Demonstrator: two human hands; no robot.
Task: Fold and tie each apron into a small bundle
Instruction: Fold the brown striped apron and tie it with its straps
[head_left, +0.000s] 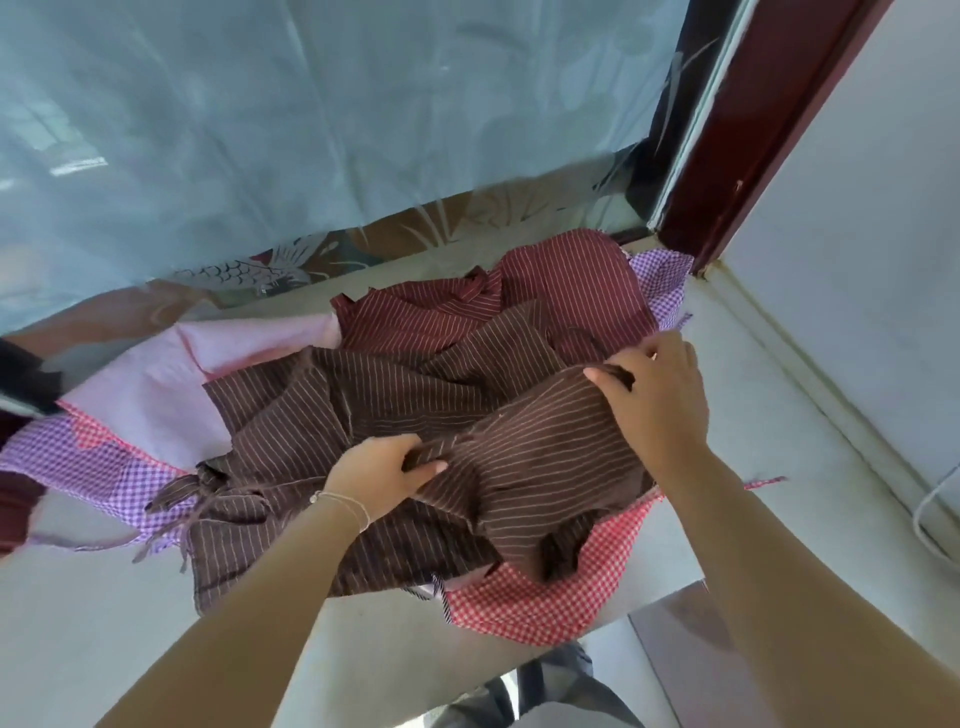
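Observation:
A brown striped apron (524, 447) lies crumpled on top of a heap of aprons on a pale ledge (135, 634). My left hand (379, 475) grips a fold of it near the middle. My right hand (660, 389) pinches its upper right edge between thumb and fingers. Its knotted ties (187, 493) trail off at the left. Under it lie a maroon striped apron (545, 291), a pink one (156, 374), a purple checked one (93, 467) and a red checked one (550, 597).
A window pane with a pale blue curtain (311, 130) stands right behind the heap. A dark red frame post (727, 145) and a white wall (857, 234) close the right side. The ledge's front edge drops off near my legs (545, 691).

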